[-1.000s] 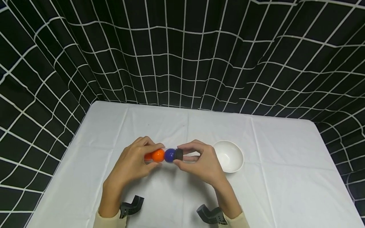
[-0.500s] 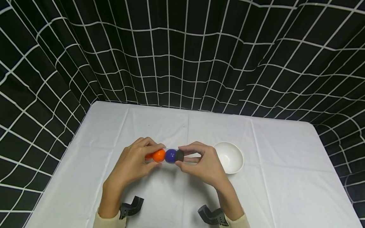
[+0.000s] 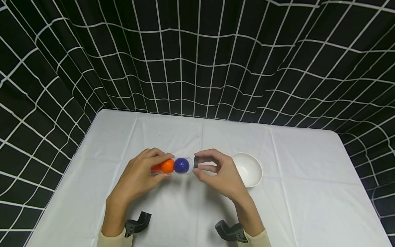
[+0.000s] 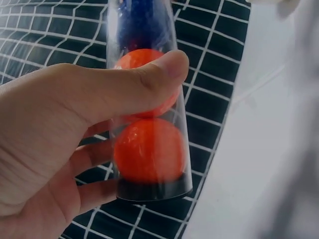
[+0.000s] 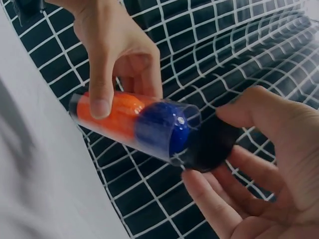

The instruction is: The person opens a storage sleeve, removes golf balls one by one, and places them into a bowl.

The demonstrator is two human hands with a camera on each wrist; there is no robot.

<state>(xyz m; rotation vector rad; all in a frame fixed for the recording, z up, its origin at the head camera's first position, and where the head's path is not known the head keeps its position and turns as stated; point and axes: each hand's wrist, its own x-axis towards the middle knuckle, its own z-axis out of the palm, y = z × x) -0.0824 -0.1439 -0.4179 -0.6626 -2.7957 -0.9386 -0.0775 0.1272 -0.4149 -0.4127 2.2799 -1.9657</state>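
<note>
Sleeves, pale, at the near edge of the head view; dark wrist mount on the left, a second wrist mount on the right. Next out, both hands, level with each other above the white surface. Left hand: grasping clear tube, thumb along one side, fingers on the other. Right hand: pinching black cap by its edge, thumb opposite fingers.

Tube position: held between the hands, left of the bowl. Long axis runs left to right, roughly parallel to the far edge of the surface. Uncapped mouth points right, towards the right hand; dark base lies at the left end. Cap just beside the mouth, tilted against the axis in the right wrist view; contact with the rim, cannot tell. Contents in line along the axis, from the mouth: blue ball, orange ball, second orange ball against the base.

White bowl on the surface, just beyond the right hand. Farthest: black fabric with white grid lines, behind the surface.
</note>
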